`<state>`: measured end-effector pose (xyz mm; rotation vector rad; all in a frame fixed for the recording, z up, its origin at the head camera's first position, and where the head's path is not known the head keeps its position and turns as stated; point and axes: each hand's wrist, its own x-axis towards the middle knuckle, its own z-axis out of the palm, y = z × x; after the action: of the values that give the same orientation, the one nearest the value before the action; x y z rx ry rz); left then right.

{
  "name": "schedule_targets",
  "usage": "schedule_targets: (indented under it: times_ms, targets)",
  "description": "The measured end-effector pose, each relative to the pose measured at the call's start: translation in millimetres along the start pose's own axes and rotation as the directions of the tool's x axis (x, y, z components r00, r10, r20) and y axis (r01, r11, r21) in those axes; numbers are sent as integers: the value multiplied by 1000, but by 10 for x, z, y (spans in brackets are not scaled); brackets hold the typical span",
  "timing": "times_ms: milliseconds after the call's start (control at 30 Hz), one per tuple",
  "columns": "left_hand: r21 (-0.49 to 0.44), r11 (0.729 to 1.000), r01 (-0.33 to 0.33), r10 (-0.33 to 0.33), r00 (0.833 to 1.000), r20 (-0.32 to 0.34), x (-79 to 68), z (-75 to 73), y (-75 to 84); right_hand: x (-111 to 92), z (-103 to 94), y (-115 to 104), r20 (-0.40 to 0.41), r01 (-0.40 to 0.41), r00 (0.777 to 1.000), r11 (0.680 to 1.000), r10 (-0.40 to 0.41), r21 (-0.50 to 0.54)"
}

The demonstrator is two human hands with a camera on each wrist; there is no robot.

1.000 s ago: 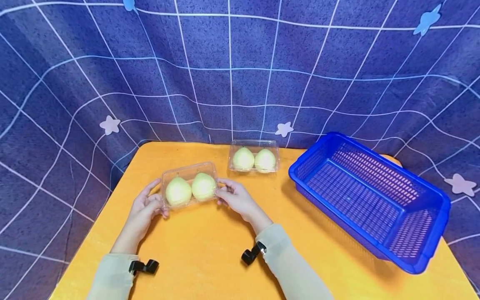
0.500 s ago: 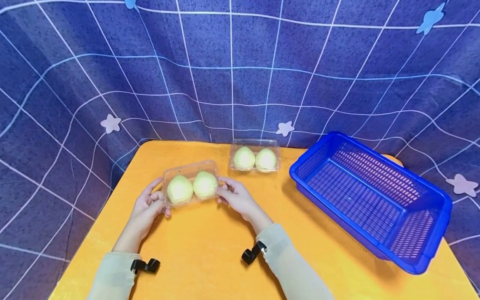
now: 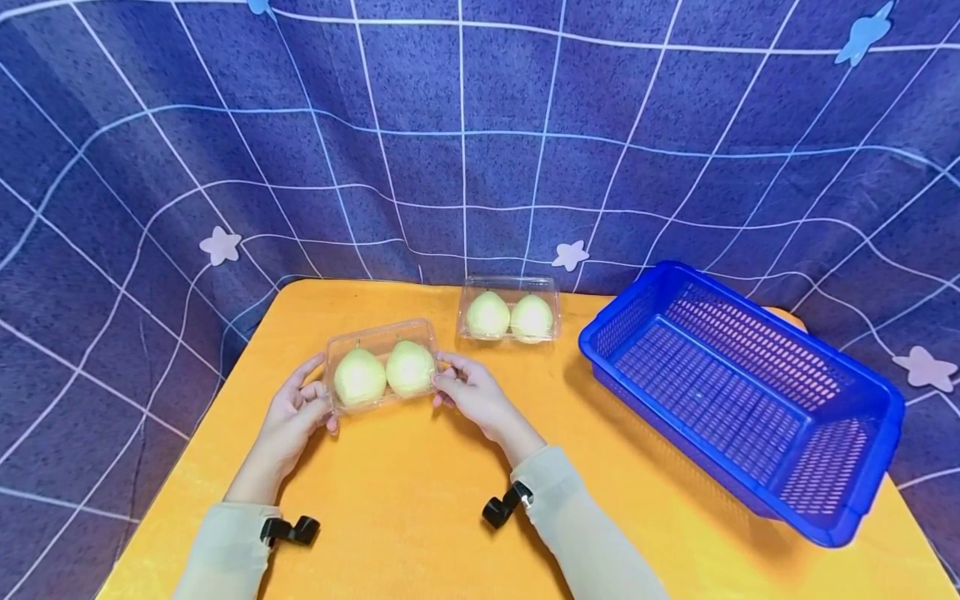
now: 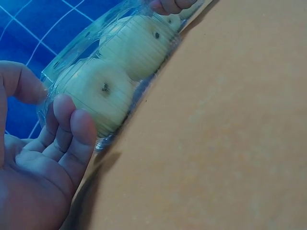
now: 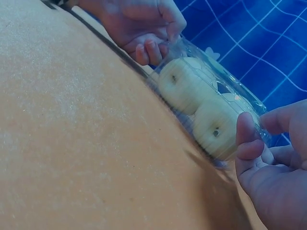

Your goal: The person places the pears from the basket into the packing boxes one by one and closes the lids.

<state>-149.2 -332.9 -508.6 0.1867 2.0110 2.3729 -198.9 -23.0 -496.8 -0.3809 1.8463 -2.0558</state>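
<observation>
A clear plastic clamshell box [image 3: 381, 339] with two pale green pears [image 3: 410, 369] is held between both hands at the left of the table. The left hand [image 3: 291, 414] pinches its left end, thumb on one side and fingertips on the other. At the opposite end, the right hand [image 3: 476, 400] grips the corner between thumb and fingers. Both wrist views show the box tilted, its lower edge close over the orange tabletop [image 4: 216, 120], with the pears' blossom ends [image 5: 216, 132] facing the cameras. The lid is down over the fruit.
Behind and to the right stands a second clear box [image 3: 510, 287] of two pears, near the table's back edge. A blue perforated plastic basket [image 3: 697, 392] sits slantwise on the right, with nothing in it. Blue gridded cloth [image 3: 420, 167] hangs behind and along the sides.
</observation>
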Motion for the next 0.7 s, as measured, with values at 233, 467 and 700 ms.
schedule_targets:
  times_ms: [233, 467, 700]
  targets:
    - [-3, 1000, 5, -5, 1000, -4, -2, 7, 6, 9, -8, 26, 2, -2, 1000, 1000, 2, 0]
    - [1, 1000, 3, -3, 1000, 0, -3, 10, 8, 9, -14, 40, 2, -2, 1000, 1000, 2, 2]
    - [0, 1000, -1, 1, 1000, 8, -3, -1, 7, -11, -17, -9, 19, -23, 1000, 1000, 23, 14]
